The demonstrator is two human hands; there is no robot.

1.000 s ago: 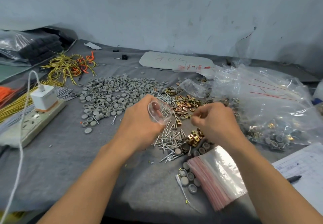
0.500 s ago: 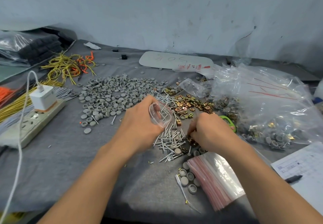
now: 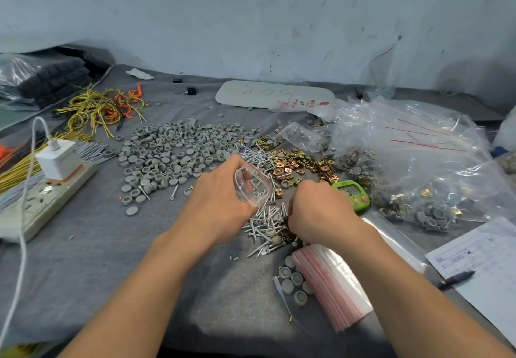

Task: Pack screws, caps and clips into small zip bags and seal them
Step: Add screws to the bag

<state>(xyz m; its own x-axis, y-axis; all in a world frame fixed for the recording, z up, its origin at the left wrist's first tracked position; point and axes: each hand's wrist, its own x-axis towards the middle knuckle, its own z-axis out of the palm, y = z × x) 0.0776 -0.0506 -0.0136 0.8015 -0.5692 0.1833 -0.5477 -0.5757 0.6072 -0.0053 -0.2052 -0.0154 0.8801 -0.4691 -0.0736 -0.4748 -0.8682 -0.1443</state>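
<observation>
My left hand (image 3: 220, 204) holds a small clear zip bag (image 3: 252, 187) with its mouth spread open toward the right. My right hand (image 3: 321, 212) is curled, fingers down in the pile of silver screws (image 3: 265, 223); what it pinches is hidden. Grey round caps (image 3: 173, 156) lie spread behind my left hand. Brass clips (image 3: 296, 162) lie in a heap behind the bag. A stack of empty red-striped zip bags (image 3: 332, 282) lies near my right forearm, with a few caps (image 3: 293, 282) beside it.
A green timer (image 3: 353, 194) sits just right of my right hand. Large clear bags of packed parts (image 3: 418, 168) fill the right. A power strip with white charger (image 3: 53, 179) and yellow and orange wires (image 3: 103, 106) lie left. A paper sheet with pen (image 3: 480, 265) lies at the right edge.
My right hand dropped from beside the bag's mouth down and toward me into the screw pile, uncovering the green timer. My left hand kept the bag open in nearly the same place.
</observation>
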